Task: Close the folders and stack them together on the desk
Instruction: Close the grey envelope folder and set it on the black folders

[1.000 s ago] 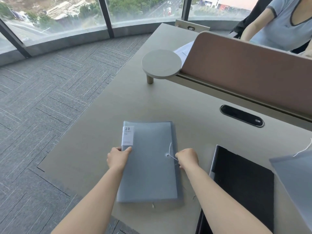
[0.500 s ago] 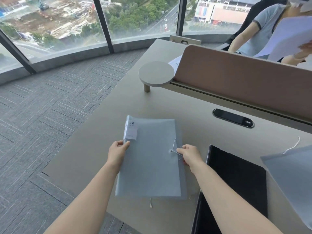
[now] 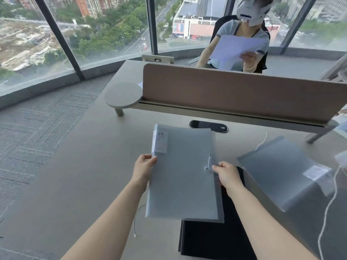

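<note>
A closed translucent grey folder (image 3: 183, 177) with a white "20" label is held above the desk (image 3: 84, 175), partly over a black folder (image 3: 212, 239). My left hand (image 3: 143, 168) grips its left edge below the label. My right hand (image 3: 228, 174) grips its right edge beside the white string clasp. A second grey folder (image 3: 283, 171) with a white label and a loose string lies at the right, overlapping the black one's far corner.
A brown divider panel (image 3: 234, 94) crosses the desk's back, with a round side shelf (image 3: 123, 94) at its left end. A black cable slot (image 3: 208, 126) sits below it. Another person (image 3: 242, 47) sits beyond holding paper. A white cord (image 3: 326, 212) runs at the right.
Both hands have lifted the grey folder off the desk and carried it to the right, so it now hangs partly over the black folder. The view has tilted upward.
</note>
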`<action>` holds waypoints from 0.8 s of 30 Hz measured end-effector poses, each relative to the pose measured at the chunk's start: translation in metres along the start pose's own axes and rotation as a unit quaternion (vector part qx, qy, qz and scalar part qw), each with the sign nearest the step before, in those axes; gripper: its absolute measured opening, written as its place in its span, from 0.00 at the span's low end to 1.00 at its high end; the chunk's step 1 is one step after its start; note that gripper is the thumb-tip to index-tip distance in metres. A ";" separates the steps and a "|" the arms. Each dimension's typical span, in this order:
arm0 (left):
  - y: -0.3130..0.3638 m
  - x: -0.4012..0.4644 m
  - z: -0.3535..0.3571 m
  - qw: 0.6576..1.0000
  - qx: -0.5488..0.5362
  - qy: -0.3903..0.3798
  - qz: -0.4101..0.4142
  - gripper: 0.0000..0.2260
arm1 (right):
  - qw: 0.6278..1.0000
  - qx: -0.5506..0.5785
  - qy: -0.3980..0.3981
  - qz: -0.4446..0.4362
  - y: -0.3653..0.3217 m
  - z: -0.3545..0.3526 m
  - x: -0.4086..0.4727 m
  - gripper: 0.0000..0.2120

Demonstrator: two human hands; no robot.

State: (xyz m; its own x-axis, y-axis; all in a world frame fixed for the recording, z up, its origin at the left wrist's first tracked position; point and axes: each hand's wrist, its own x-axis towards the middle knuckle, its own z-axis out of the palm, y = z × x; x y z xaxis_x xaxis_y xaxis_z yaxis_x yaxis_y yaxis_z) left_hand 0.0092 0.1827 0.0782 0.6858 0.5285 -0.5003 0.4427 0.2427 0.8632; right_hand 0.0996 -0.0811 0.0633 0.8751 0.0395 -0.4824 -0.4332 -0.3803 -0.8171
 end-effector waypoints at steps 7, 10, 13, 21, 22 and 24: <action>-0.027 -0.021 0.060 0.997 0.042 -0.054 -0.033 0.06 | 0.997 -0.024 0.034 0.057 0.051 -0.062 -0.004 0.10; -0.039 -0.031 0.079 0.995 0.070 -0.065 -0.035 0.05 | 0.995 -0.044 0.047 0.073 0.073 -0.079 -0.007 0.10; -0.054 -0.039 0.091 0.991 0.106 -0.067 -0.037 0.03 | 0.993 -0.067 0.059 0.079 0.094 -0.089 -0.010 0.12; -0.076 -0.054 0.106 0.975 0.214 -0.044 -0.024 0.07 | 0.981 -0.158 0.050 0.097 0.123 -0.100 -0.011 0.17; -0.076 -0.056 0.107 0.973 0.226 -0.037 -0.020 0.07 | 0.979 -0.172 0.047 0.102 0.126 -0.100 -0.010 0.17; -0.076 -0.058 0.108 0.969 0.244 -0.025 -0.013 0.07 | 0.974 -0.196 0.038 0.105 0.128 -0.099 -0.011 0.17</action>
State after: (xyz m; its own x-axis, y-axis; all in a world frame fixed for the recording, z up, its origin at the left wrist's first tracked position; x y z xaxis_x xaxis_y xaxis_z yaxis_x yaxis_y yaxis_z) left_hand -0.0023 0.0455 0.0342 0.6923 0.4835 -0.5357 0.6727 -0.1639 0.7215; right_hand 0.0563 -0.2219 -0.0047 0.7962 -0.1404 -0.5886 -0.5016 -0.6972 -0.5122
